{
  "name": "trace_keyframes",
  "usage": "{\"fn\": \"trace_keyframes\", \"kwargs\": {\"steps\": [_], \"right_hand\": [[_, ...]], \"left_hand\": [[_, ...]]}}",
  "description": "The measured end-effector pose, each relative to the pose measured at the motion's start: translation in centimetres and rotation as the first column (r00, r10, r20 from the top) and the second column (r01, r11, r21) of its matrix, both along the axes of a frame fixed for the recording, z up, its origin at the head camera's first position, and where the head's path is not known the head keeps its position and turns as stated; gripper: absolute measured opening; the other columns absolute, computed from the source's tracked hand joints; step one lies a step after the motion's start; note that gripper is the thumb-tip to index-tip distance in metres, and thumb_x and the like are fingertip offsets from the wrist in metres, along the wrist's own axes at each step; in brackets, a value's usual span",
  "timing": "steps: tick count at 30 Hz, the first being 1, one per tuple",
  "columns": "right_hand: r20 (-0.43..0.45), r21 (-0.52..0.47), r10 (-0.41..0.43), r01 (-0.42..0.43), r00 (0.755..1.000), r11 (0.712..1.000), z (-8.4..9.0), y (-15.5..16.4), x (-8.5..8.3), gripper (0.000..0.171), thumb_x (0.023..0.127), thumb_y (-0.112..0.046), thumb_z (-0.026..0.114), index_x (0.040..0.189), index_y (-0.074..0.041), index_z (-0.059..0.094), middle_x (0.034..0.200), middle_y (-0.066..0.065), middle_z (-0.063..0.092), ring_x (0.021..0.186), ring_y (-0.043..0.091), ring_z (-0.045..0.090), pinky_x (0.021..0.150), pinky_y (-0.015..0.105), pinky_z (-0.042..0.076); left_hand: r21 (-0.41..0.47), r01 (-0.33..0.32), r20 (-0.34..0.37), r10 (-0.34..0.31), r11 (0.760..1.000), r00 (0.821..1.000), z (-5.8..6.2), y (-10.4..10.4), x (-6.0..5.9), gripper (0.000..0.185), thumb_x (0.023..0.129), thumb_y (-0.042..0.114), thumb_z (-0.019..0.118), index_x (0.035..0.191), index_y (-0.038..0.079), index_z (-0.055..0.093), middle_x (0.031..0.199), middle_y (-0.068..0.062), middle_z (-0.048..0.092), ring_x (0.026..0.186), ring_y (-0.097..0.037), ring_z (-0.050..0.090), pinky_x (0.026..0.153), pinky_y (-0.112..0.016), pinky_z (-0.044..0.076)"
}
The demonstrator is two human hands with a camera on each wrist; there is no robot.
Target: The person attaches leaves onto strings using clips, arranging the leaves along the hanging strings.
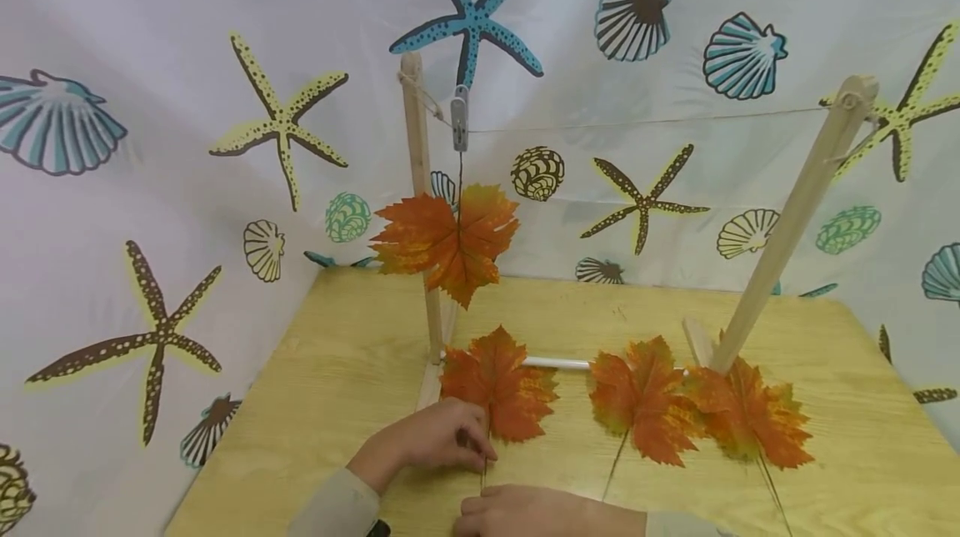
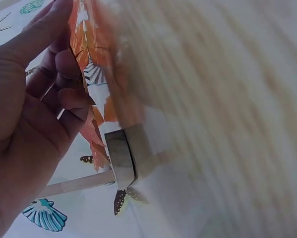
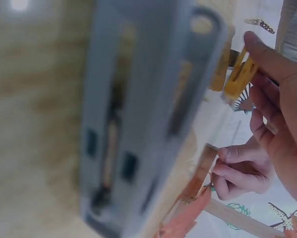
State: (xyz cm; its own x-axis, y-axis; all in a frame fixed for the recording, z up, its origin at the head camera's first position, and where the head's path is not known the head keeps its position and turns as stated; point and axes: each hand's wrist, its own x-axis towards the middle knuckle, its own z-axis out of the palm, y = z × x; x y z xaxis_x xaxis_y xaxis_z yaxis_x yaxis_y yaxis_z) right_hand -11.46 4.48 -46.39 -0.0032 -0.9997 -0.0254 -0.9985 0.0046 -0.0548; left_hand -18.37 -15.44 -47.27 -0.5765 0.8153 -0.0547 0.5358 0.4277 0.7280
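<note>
While pinching the stem of the nearest maple leaf (image 1: 497,384) flat on the wooden table (image 1: 330,370), left hand (image 1: 431,437) curled, fingertips (image 2: 71,96) closed on the leaf just in front of the rack's left post (image 1: 420,212). Right hand (image 1: 525,514) at the table's near edge, just beside the stem's end; thumb and fingers (image 3: 260,62) pinching a yellow clothespin (image 3: 239,78). Two more leaves (image 1: 647,399) lying to the right, by the right post (image 1: 795,220). One leaf (image 1: 448,238) hanging from a grey clip (image 1: 459,122) on the string (image 1: 645,122).
</note>
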Motion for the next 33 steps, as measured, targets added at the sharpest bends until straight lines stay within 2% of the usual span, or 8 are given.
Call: {"fn": "trace_keyframes", "kwargs": {"steps": [5,8,12,15,22,28,33], "right_hand": [[0.032,-0.148,0.033,-0.028,0.999,0.989,0.0,0.5,0.3,0.023,0.102,-0.034,0.055,0.106,-0.021,0.073,0.103,-0.009,0.065,0.091,-0.001,0.054,0.089,0.007,0.043],[0.145,-0.225,0.017,0.016,0.989,0.974,0.0,1.1,0.1,0.025,0.102,-0.031,0.056,0.115,-0.018,0.073,0.102,-0.008,0.065,0.093,-0.002,0.057,0.090,0.004,0.041],[0.322,-0.320,0.008,0.101,0.947,0.942,-0.5,1.7,-0.1,0.025,0.100,-0.025,0.062,0.118,-0.011,0.073,0.100,-0.004,0.066,0.092,-0.001,0.060,0.085,0.001,0.041],[0.404,-0.393,0.015,0.158,0.915,0.906,-0.8,1.9,-0.1,0.024,0.098,-0.023,0.066,0.115,-0.009,0.074,0.097,-0.003,0.067,0.088,0.000,0.061,0.081,0.001,0.043],[0.472,-0.542,0.025,0.267,0.881,0.797,-1.5,2.1,-0.1,0.024,0.090,-0.016,0.075,0.111,-0.005,0.076,0.090,-0.001,0.070,0.082,0.002,0.066,0.077,0.005,0.048],[0.550,-0.615,0.040,0.372,0.834,0.695,-1.7,2.2,-0.4,0.022,0.084,-0.007,0.079,0.105,-0.001,0.077,0.088,0.005,0.075,0.079,0.006,0.071,0.072,0.012,0.055],[0.598,-0.646,0.082,0.418,0.797,0.639,-1.3,2.3,-1.0,0.019,0.084,-0.001,0.078,0.102,0.001,0.076,0.086,0.008,0.075,0.077,0.008,0.072,0.071,0.016,0.057]], "left_hand": [[0.000,-0.020,-0.044,0.020,1.000,0.999,0.3,0.1,-0.1,0.017,0.086,0.018,0.077,0.103,0.018,0.081,0.087,0.010,0.062,0.075,0.002,0.052,0.069,-0.017,0.048],[0.000,-0.029,-0.061,0.029,1.000,0.998,0.6,0.2,-0.2,0.019,0.087,0.020,0.077,0.106,0.018,0.080,0.090,0.010,0.060,0.076,-0.003,0.051,0.069,-0.017,0.046],[0.020,-0.041,-0.095,0.043,0.999,0.995,0.6,0.2,-0.1,0.019,0.088,0.020,0.076,0.106,0.018,0.080,0.094,0.010,0.059,0.079,-0.007,0.053,0.071,-0.017,0.046],[0.048,-0.054,-0.122,0.059,0.997,0.991,0.5,0.1,0.1,0.018,0.088,0.019,0.076,0.105,0.017,0.081,0.096,0.010,0.059,0.083,-0.007,0.056,0.074,-0.018,0.049],[0.104,-0.034,-0.146,0.049,0.994,0.988,0.3,-0.1,0.1,0.019,0.088,0.017,0.075,0.105,0.013,0.080,0.096,0.006,0.061,0.086,-0.011,0.061,0.077,-0.022,0.053],[0.124,-0.042,-0.148,0.061,0.991,0.987,0.4,-0.3,0.1,0.020,0.089,0.018,0.074,0.107,0.012,0.080,0.098,0.005,0.065,0.086,0.000,0.060,0.074,-0.019,0.053],[0.156,-0.038,-0.186,0.067,0.987,0.980,0.8,-0.5,0.1,0.020,0.089,0.018,0.073,0.107,0.011,0.079,0.099,0.004,0.066,0.089,-0.002,0.061,0.075,-0.020,0.054]]}}
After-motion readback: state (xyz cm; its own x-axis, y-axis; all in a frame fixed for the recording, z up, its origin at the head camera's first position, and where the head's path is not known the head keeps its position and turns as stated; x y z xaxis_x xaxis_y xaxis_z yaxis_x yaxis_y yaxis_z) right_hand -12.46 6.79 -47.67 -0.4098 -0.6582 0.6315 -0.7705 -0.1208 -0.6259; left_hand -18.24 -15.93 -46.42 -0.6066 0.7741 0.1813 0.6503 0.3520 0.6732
